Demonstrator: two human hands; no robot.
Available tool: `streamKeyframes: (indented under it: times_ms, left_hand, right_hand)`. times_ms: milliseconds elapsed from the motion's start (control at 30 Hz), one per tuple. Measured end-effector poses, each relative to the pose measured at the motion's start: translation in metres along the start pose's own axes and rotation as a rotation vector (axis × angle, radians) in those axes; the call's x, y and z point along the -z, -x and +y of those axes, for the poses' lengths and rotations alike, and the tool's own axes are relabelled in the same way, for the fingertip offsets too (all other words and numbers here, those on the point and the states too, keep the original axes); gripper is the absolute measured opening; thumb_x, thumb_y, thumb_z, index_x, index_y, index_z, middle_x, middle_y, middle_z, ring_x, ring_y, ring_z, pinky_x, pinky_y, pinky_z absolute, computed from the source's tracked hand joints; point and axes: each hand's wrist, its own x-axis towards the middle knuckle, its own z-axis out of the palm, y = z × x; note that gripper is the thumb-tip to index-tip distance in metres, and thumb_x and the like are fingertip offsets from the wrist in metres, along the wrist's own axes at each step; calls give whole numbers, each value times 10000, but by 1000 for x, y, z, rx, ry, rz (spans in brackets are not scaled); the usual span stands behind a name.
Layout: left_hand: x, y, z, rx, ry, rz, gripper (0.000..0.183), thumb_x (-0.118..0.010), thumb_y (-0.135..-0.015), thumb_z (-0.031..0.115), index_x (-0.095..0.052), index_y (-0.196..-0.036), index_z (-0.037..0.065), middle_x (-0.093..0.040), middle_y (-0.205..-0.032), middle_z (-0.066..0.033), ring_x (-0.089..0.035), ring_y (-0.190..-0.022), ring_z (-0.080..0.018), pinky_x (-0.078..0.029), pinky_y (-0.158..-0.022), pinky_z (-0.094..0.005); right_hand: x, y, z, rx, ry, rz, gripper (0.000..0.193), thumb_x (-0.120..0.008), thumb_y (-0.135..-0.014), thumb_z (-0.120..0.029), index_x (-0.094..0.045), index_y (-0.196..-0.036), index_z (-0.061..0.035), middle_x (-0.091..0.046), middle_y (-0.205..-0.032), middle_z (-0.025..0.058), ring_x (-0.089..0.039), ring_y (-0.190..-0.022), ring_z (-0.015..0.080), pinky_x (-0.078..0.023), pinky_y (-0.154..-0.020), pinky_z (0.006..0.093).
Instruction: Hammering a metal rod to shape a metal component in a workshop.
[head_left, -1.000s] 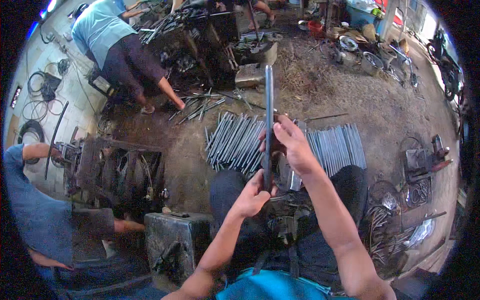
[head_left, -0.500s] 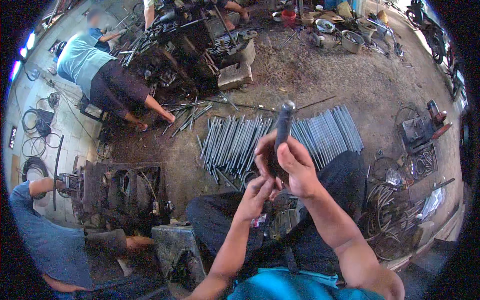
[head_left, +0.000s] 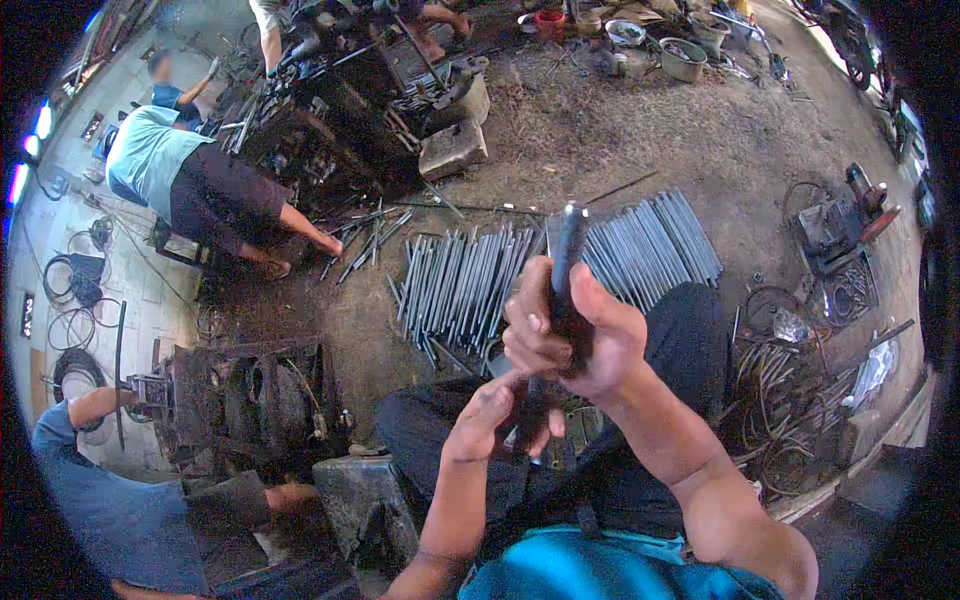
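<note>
A thick dark metal bar [head_left: 570, 245] with a shiny rounded top end stands nearly upright in front of me. My right hand [head_left: 600, 335] is wrapped round its middle, the thumb lying along the side. Lower down, my left hand [head_left: 490, 415] closes round the dark lower part, which its fingers and shadow partly hide. Beyond my hands, many grey metal rods lie side by side on the floor, in a looser left group [head_left: 460, 285] and a tighter right group [head_left: 655, 245].
A co-worker in a light shirt [head_left: 150, 150] bends over a machine at far left; another in blue [head_left: 100, 490] sits at near left by a dark metal frame [head_left: 240, 400]. Bent rods and hoses [head_left: 780, 400] lie at right, near a small machine [head_left: 835, 235]. Buckets [head_left: 683, 62] stand far off.
My left hand has moved down and slightly left, its fingers now spread round the lower part of the bar. The right hand has turned, and the bar stands straighter.
</note>
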Motion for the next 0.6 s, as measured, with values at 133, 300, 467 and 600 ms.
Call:
streamKeyframes:
  times_ms: [133,300,467,600]
  left_hand:
    - [-16,0,11,58,-22,-24,548,-497,-973,385,-451,-1313,-42,-630,-789,-129,-547,-526,-153,-408,-452,-257]
    - [-19,1,5,2,-66,19,519,-578,-941,359,-476,-1288,-13,-614,-764,-88,-533,-527,-129,-396,-458,-241]
    - [-29,0,4,-29,-137,87,502,-602,-934,310,-465,-1305,1,-615,-761,-79,-542,-532,-134,-414,-469,-242]
    - [-25,-3,4,2,-179,125,401,-666,-877,292,-500,-1061,-24,-612,-741,-159,-587,-531,-231,-448,-421,-309]
  right_hand:
    - [0,2,-2,6,-139,-46,526,-428,-947,-538,-492,-864,-22,-408,-561,28,-386,-447,106,-322,-436,253]
    - [-3,1,-4,25,-96,-67,514,-415,-959,-522,-488,-908,-16,-414,-576,44,-384,-447,119,-327,-435,258]
    - [-5,1,-5,47,-104,59,455,-438,-963,-488,-463,-929,-35,-411,-605,57,-369,-451,129,-324,-433,267]
    - [5,2,1,70,-161,41,410,-469,-960,-462,-447,-903,-56,-395,-620,50,-357,-448,127,-321,-429,262]
